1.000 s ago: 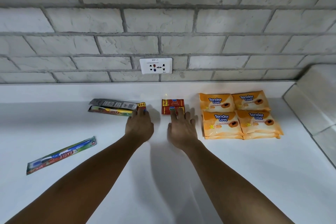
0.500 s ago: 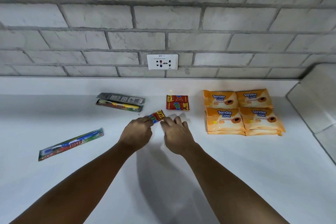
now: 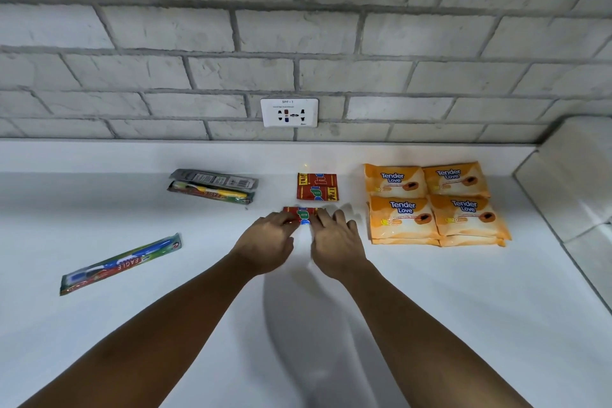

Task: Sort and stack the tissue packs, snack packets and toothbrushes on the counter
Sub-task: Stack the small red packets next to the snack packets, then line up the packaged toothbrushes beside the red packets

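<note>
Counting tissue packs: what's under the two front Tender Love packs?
An orange pack edge shows beneath each front pack; anything lower, or under the back two, is covered.

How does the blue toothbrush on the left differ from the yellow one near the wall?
The blue toothbrush lies alone and slanted, nearer the front. The yellow toothbrush lies almost level near the wall, against a grey pack. Both lie flat on the counter in green-and-red wrappers.
</note>
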The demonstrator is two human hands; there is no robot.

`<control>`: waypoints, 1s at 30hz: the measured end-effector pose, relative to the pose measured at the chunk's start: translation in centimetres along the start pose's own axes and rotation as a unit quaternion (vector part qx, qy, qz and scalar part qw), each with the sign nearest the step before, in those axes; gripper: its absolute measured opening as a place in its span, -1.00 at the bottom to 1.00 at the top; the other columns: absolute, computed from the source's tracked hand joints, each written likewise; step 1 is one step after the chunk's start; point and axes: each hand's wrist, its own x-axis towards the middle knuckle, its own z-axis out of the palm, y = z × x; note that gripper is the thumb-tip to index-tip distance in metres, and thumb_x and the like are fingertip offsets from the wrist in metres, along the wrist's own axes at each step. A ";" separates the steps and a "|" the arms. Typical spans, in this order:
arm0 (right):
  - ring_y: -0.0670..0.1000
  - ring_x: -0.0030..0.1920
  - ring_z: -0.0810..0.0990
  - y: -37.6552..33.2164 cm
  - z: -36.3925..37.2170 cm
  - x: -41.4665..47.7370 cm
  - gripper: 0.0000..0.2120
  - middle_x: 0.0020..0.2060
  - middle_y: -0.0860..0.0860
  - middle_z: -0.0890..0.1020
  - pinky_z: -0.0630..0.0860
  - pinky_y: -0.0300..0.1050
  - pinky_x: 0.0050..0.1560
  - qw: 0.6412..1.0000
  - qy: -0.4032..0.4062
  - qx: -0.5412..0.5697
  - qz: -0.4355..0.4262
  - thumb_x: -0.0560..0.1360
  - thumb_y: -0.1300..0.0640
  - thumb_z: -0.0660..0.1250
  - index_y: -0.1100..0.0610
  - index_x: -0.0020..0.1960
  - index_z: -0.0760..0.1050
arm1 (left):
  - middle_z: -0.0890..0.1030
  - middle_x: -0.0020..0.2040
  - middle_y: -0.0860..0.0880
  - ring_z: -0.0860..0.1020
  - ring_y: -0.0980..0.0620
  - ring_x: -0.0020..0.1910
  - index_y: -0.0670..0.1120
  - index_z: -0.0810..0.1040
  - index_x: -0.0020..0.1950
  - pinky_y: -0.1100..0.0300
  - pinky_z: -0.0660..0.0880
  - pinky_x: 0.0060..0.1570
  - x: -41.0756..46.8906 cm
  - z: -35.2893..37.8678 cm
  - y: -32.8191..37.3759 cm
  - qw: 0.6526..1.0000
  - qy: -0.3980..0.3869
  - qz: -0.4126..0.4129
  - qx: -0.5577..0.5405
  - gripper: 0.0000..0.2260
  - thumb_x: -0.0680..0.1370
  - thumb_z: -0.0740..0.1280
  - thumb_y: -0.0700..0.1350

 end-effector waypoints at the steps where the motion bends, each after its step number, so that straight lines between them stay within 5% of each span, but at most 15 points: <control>1: 0.19 0.48 0.24 0.2 0.0 0.0 -0.42 0.54 0.07 0.29 0.29 0.18 0.43 1.000 -0.003 0.001 0.009 0.60 0.10 0.21 0.10 0.59 0.16 | 0.53 0.46 -0.11 0.55 -0.12 0.34 -0.12 0.49 0.51 0.02 0.55 0.31 0.2 0.0 0.4 1.000 -0.008 -0.005 -0.009 -0.60 0.66 0.23 -0.12; 5: 0.21 0.55 0.15 1.0 -0.1 -0.2 -0.34 0.59 0.09 0.19 0.18 0.21 0.51 0.999 -0.007 0.005 0.042 0.61 0.09 0.22 0.13 0.63 0.02 | 0.41 0.56 -0.08 0.47 -0.09 0.44 -0.08 0.35 0.60 0.06 0.46 0.41 1.1 0.5 1.9 0.999 -0.029 -0.022 -0.030 -0.57 0.73 0.14 -0.06; 14: 0.19 0.52 0.21 1.6 -0.1 -0.1 -0.42 0.55 0.06 0.28 0.22 0.21 0.47 0.998 0.017 -0.001 0.063 0.63 0.01 0.15 0.11 0.60 0.12 | 0.31 0.62 -0.07 0.34 -0.06 0.56 -0.09 0.23 0.65 0.07 0.30 0.52 2.4 0.4 2.4 0.997 -0.062 -0.047 -0.028 -0.53 0.75 0.07 -0.01; 22: 0.19 0.51 0.23 1.5 -0.5 -0.4 -0.38 0.57 0.06 0.21 0.26 0.23 0.44 0.998 0.016 0.007 0.053 0.62 0.01 0.16 0.09 0.62 0.07 | 0.32 0.62 -0.09 0.32 -0.07 0.57 -0.10 0.24 0.65 0.03 0.31 0.54 1.5 -0.5 2.4 0.996 -0.056 -0.067 -0.006 -0.50 0.73 0.07 0.04; 30: 0.22 0.52 0.24 0.3 -0.8 -0.5 -0.34 0.56 0.11 0.25 0.39 0.25 0.37 0.998 0.012 0.016 0.058 0.58 -0.01 0.27 0.12 0.61 0.16 | 0.32 0.60 -0.11 0.32 -0.10 0.54 -0.10 0.31 0.61 0.03 0.30 0.50 -4.0 -3.5 0.7 0.984 -0.030 -0.174 -0.012 -0.51 0.71 0.11 0.07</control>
